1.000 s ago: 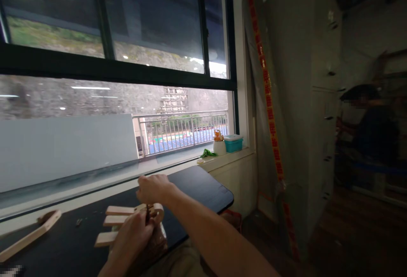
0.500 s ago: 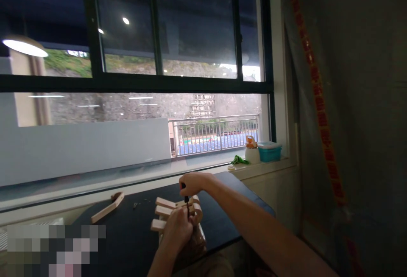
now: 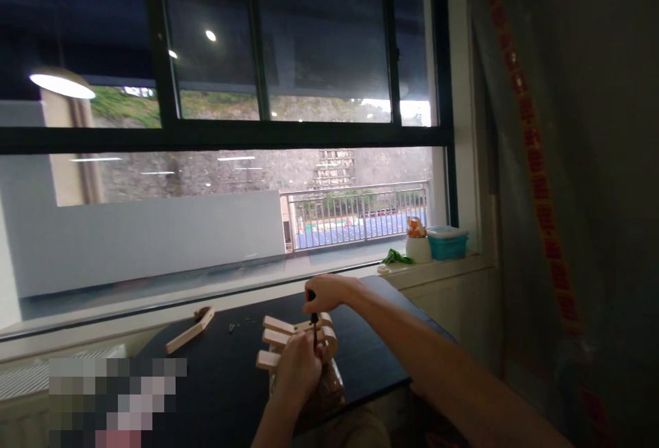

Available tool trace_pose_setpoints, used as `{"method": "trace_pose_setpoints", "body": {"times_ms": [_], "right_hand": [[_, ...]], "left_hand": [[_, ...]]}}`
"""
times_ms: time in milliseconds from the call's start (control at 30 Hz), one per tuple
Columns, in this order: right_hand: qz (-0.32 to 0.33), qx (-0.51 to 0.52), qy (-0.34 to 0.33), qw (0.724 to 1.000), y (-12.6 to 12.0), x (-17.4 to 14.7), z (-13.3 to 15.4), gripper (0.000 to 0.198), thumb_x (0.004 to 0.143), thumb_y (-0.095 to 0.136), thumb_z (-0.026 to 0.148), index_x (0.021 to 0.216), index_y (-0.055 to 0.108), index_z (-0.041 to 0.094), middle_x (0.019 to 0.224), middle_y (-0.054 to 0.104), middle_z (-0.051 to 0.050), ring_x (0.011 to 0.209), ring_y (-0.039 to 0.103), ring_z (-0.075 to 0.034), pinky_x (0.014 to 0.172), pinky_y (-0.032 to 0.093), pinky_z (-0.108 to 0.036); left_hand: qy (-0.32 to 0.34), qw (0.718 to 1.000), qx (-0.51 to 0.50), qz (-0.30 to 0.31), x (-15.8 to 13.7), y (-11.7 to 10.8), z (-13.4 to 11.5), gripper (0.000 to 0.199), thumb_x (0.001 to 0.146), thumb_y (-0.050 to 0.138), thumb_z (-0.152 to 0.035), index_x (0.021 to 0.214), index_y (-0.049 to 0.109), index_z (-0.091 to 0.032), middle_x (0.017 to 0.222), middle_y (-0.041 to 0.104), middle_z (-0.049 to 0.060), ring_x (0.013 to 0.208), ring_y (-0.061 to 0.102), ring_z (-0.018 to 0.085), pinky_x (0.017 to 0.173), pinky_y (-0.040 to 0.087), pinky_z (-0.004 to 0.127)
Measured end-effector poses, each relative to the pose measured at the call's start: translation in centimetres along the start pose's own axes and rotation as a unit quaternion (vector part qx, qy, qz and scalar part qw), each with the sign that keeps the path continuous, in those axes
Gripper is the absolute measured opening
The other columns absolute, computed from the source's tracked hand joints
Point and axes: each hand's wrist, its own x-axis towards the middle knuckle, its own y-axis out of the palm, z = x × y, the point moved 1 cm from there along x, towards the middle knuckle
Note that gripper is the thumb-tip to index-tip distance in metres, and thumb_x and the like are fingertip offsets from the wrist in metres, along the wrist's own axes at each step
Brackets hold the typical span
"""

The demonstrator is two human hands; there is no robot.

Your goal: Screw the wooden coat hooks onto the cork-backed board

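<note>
My right hand is closed around the black handle of a screwdriver, which stands nearly upright with its shaft pointing down. Below it, my left hand grips a pale wooden assembly with several bars jutting to the left and rounded ends on the right. The fingers of this hand sit beside the lower shaft; the screwdriver's tip is hidden there. Under the wood lies a clear plastic-wrapped bundle, partly covered by my left hand.
A loose wooden piece with a bent end lies at the left of the dark table, near several small screws. On the windowsill stand a teal box, a white pot and a green cloth.
The whole view has shifted slightly, so things appear further right. Both hands keep their places on the screwdriver and the wooden assembly.
</note>
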Motion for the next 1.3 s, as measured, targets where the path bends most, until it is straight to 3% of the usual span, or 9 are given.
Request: {"method": "trace_pose_setpoints", "body": {"times_ms": [100, 533, 700, 800, 1133, 1300], "right_hand": [[-0.001, 0.002, -0.014, 1.000, -0.3, 0.2, 0.1, 0.029, 0.071, 0.055, 0.032, 0.095, 0.067, 0.021, 0.093, 0.070, -0.004, 0.081, 0.063, -0.018, 0.062, 0.044, -0.022], [-0.046, -0.015, 0.040, 0.998, 1.1, -0.1, 1.3, 0.038, 0.079, 0.043, 0.033, 0.104, 0.064, 0.013, 0.104, 0.066, -0.017, 0.093, 0.062, -0.027, 0.067, 0.047, -0.032], [-0.022, -0.012, 0.001, 1.000, -0.3, -0.4, 0.3, 0.033, 0.071, 0.054, 0.038, 0.096, 0.068, 0.021, 0.092, 0.070, -0.006, 0.080, 0.064, -0.020, 0.058, 0.045, -0.024], [-0.021, -0.011, -0.011, 1.000, -0.7, -0.5, -0.1, 0.031, 0.072, 0.052, 0.035, 0.097, 0.068, 0.024, 0.095, 0.070, -0.002, 0.082, 0.063, -0.017, 0.060, 0.044, -0.022], [-0.031, -0.014, 0.023, 0.999, 0.7, -0.2, 0.3, 0.037, 0.080, 0.044, 0.041, 0.101, 0.066, 0.021, 0.103, 0.067, -0.009, 0.093, 0.062, -0.023, 0.068, 0.047, -0.030], [-0.024, -0.030, 0.027, 0.999, 0.4, 0.1, 0.9, 0.036, 0.082, 0.043, 0.036, 0.102, 0.066, 0.018, 0.106, 0.066, -0.013, 0.095, 0.062, -0.024, 0.069, 0.048, -0.031]], "left_hand": [[-0.002, 1.000, 0.002, 0.000, -0.1, 0.0, 0.0, 0.023, 0.081, 0.045, -0.024, 0.095, 0.062, -0.015, 0.099, 0.066, 0.011, 0.099, 0.058, 0.022, 0.081, 0.040, 0.028], [-0.002, 1.000, 0.002, 0.002, -0.1, -0.1, -0.1, 0.025, 0.081, 0.045, -0.023, 0.097, 0.061, -0.013, 0.100, 0.065, 0.012, 0.100, 0.058, 0.024, 0.083, 0.039, 0.030], [-0.001, 1.000, 0.006, -0.001, -0.1, 0.0, 0.0, 0.025, 0.082, 0.044, -0.023, 0.097, 0.062, -0.014, 0.101, 0.065, 0.011, 0.101, 0.057, 0.023, 0.083, 0.039, 0.030], [0.000, 1.000, 0.004, -0.002, -0.1, 0.0, -0.1, 0.025, 0.082, 0.043, -0.023, 0.095, 0.063, -0.014, 0.100, 0.065, 0.011, 0.101, 0.057, 0.023, 0.084, 0.039, 0.030], [-0.025, 1.000, 0.007, 0.004, -0.3, -0.2, -0.4, 0.024, 0.081, 0.046, -0.023, 0.096, 0.061, -0.014, 0.101, 0.066, 0.012, 0.102, 0.057, 0.023, 0.084, 0.039, 0.029], [-0.034, 0.999, 0.007, 0.006, -0.1, -0.2, -0.3, 0.023, 0.080, 0.048, -0.023, 0.097, 0.061, -0.014, 0.102, 0.066, 0.011, 0.101, 0.058, 0.024, 0.082, 0.039, 0.030]]}}
